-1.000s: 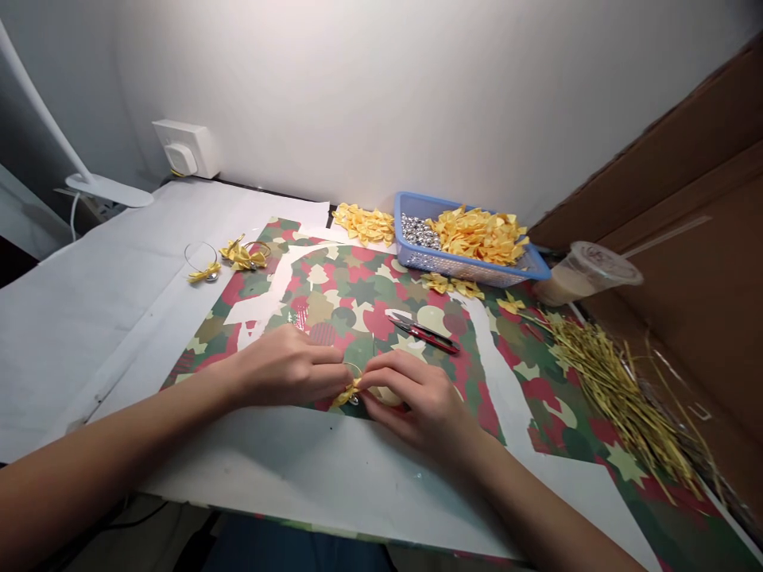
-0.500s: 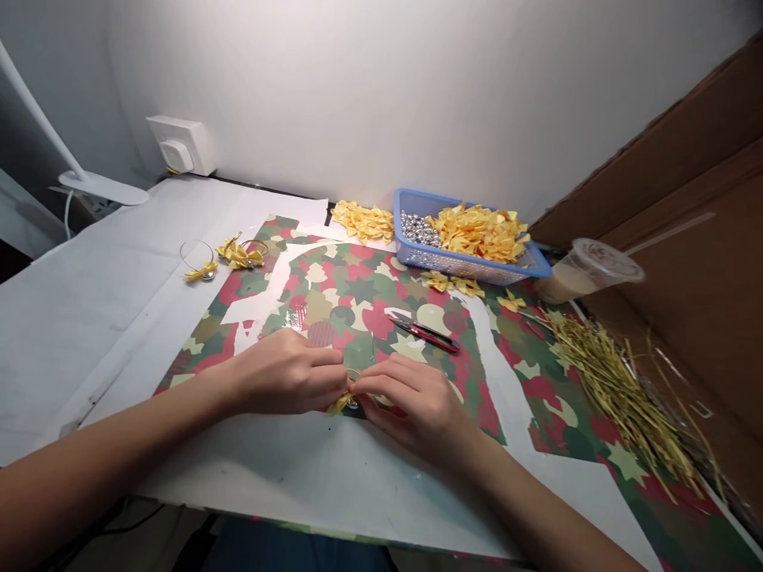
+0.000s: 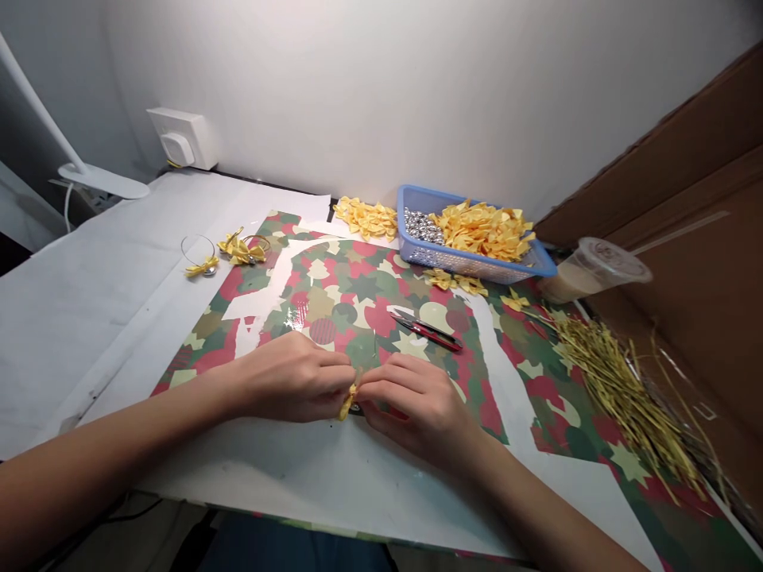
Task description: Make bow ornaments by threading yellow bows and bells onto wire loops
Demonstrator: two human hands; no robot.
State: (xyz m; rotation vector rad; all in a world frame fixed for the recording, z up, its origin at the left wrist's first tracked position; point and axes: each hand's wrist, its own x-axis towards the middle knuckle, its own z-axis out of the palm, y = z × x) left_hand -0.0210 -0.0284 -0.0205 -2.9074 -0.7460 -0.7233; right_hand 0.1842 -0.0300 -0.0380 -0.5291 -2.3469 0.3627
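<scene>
A small yellow ribbon bow (image 3: 346, 403) is pinched between my two hands, low over the front of the patterned paper. My left hand (image 3: 301, 377) is closed, its fingertips at the bow's upper left. Thumb and fingers of my right hand (image 3: 411, 393) close on the bow from the other side. A silver bell (image 3: 356, 407) peeks out beside it, mostly covered by my fingers. Beyond my right hand lie red-handled thread snips (image 3: 429, 330). At the back left rest wire rings with yellow bows, one ring with a bell (image 3: 209, 271) and another bunch of bows (image 3: 242, 250).
A blue basket (image 3: 477, 268) holds silver bells and yellow bows. Beside it are a pile of bows (image 3: 365, 218), a plastic cup (image 3: 590, 270) with a drink, and a bundle of yellow-green ties (image 3: 620, 393). A white lamp base (image 3: 104, 183) stands far left, a cardboard box (image 3: 709, 278) right.
The yellow bow has turned more upright between my fingers, and the wire loop above it no longer shows. Both hands stay close together; the view has shifted slightly.
</scene>
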